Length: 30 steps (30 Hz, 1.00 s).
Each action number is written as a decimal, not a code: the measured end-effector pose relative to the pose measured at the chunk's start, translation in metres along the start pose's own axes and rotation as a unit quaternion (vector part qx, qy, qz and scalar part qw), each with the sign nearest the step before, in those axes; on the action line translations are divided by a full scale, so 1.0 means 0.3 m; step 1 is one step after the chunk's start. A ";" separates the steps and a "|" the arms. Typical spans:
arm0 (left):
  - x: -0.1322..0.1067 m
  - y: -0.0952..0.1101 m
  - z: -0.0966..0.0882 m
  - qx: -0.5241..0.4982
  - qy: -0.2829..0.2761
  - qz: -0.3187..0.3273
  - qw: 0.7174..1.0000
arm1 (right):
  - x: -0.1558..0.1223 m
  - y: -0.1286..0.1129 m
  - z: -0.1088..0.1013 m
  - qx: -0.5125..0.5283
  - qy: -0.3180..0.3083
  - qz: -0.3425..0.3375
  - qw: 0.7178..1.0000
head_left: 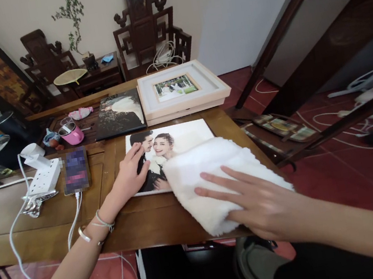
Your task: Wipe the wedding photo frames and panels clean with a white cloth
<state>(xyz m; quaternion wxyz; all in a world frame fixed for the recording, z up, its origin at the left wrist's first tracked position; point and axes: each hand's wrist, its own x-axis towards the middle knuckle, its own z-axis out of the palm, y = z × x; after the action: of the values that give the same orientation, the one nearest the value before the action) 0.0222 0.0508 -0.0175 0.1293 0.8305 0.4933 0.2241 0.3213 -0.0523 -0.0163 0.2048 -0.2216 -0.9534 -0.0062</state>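
Observation:
A wedding photo print point(185, 133) of a couple lies flat on the wooden table, its lower right part hidden under a thick white fluffy cloth point(211, 154). My left hand point(133, 170) rests on the print's left edge, fingers extended over the pictured figures and thumb apart. On top of the cloth lies my right hand point(255, 199), palm down with its fingers spread across the fabric. The cloth reaches past the print towards the table's front right edge.
Behind the print are a dark photo panel point(120, 112) and a pale framed photo point(213, 86). To the left, a phone point(75, 168) and a white power strip point(46, 176) trail cables over the table point(122, 227). A pink cup point(73, 135) stands farther back.

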 end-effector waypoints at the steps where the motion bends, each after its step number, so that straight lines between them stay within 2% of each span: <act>1: 0.000 0.001 -0.001 0.001 0.000 -0.001 1.000 | 0.007 0.017 0.001 -0.002 -0.003 -0.003 1.000; 6: 0.001 0.009 -0.006 0.005 -0.002 0.007 1.000 | 0.078 0.191 0.000 -0.018 -0.037 0.014 0.999; 11: 0.001 0.009 -0.006 0.008 -0.001 0.004 1.000 | 0.169 0.392 -0.007 -0.014 -0.073 0.106 0.992; 14: -0.001 0.006 -0.005 0.004 0.001 0.003 1.000 | 0.210 0.447 -0.011 -0.007 -0.088 0.138 0.986; 16: -0.002 0.005 -0.006 -0.001 0.005 0.007 1.000 | 0.225 0.430 -0.013 -0.021 -0.081 0.158 0.984; 19: -0.003 0.005 -0.007 -0.005 0.010 0.008 1.000 | 0.217 0.330 -0.012 -0.047 -0.074 0.169 0.982; 26: -0.002 0.004 -0.003 -0.006 0.006 -0.010 1.000 | 0.089 0.021 0.015 -0.025 -0.037 0.072 0.996; 28: -0.002 0.002 -0.002 -0.005 0.014 -0.005 1.000 | 0.070 -0.024 0.019 -0.012 -0.037 0.056 0.998; 30: -0.001 0.001 -0.002 -0.005 0.023 -0.001 1.000 | 0.073 -0.036 0.013 -0.003 -0.040 0.048 0.998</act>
<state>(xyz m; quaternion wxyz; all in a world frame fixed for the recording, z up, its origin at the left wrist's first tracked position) 0.0220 0.0504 -0.0171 0.1228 0.8237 0.4961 0.2454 0.2974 -0.0524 -0.0104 0.1654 -0.2682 -0.9490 0.0094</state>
